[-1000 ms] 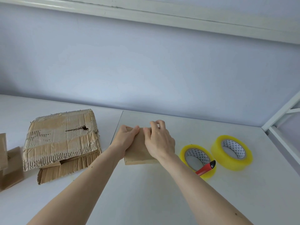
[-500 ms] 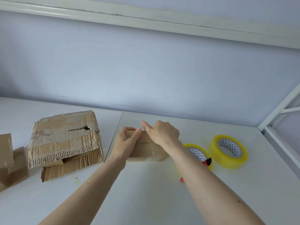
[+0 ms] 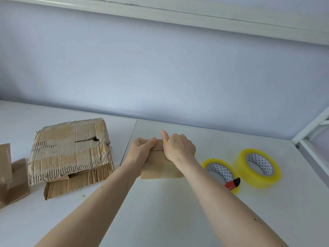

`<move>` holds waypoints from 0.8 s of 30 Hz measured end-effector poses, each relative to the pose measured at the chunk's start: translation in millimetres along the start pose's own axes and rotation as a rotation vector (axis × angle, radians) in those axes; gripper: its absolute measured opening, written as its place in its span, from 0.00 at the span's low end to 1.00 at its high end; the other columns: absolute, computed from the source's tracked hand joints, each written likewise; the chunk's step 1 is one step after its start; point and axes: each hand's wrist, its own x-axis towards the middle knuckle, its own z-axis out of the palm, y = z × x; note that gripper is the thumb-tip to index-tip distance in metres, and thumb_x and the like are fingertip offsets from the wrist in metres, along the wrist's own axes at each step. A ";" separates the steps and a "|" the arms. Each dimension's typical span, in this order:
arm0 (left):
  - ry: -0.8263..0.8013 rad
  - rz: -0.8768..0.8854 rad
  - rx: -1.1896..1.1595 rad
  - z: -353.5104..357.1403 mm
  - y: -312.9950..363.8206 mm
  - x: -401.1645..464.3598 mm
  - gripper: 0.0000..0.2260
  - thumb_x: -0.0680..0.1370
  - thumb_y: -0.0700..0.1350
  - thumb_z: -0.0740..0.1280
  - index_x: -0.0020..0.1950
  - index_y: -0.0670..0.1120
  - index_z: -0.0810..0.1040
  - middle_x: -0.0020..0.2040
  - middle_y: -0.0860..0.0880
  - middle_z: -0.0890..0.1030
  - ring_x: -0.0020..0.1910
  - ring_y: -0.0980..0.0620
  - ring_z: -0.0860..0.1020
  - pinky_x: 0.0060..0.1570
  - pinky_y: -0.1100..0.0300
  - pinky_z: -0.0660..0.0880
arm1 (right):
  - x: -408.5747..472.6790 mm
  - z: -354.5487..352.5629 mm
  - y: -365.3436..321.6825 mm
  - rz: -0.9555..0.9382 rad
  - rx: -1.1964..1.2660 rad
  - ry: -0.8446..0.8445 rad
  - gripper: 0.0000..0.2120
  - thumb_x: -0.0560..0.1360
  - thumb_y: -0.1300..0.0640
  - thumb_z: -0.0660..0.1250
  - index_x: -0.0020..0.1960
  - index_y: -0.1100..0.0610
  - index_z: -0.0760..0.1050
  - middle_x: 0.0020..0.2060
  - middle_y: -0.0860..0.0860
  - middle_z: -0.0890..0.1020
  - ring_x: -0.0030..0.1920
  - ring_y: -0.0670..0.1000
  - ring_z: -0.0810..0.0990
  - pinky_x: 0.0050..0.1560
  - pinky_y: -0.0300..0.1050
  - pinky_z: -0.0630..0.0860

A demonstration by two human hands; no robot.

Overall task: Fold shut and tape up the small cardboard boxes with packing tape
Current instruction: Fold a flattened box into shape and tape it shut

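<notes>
Small cardboard box [image 3: 160, 166] sat on the white surface [image 3: 160, 211], mid-frame, near the back wall, flaps folded down with a dark seam line showing on top between the hands. Left hand [image 3: 140, 154] gripped the box's left end, thumb curled over the top flap. Right hand [image 3: 179, 148] curled over the top right part, fingers bent round the far edge, thumb sticking up; both grips closed on the box, not spread. No tape on the seam as far as visible.

Step in hand, judged: holding flaps shut before taping. To do it well, keep flap edges butted flush along the seam, press down evenly, keep one hand pinning the flaps while the other goes for tape.

Near tape roll [image 3: 220, 173] lay just right of the right forearm, a red-and-black cutter [image 3: 232, 183] resting against it; far tape roll [image 3: 258, 168] just beside that. Worn flattened carton [image 3: 71, 150] lay to the left, well apart; more cardboard pieces [image 3: 12, 179] at the left edge.
</notes>
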 end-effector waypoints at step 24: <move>-0.060 -0.160 -0.038 -1.2 28.8 -3.8 0.18 0.79 0.54 0.70 0.59 0.41 0.80 0.52 0.42 0.84 0.47 0.43 0.83 0.51 0.49 0.81 | -55.6 7.0 30.9 -0.143 0.416 0.133 0.23 0.78 0.32 0.58 0.66 0.44 0.70 0.65 0.45 0.74 0.60 0.51 0.76 0.56 0.49 0.73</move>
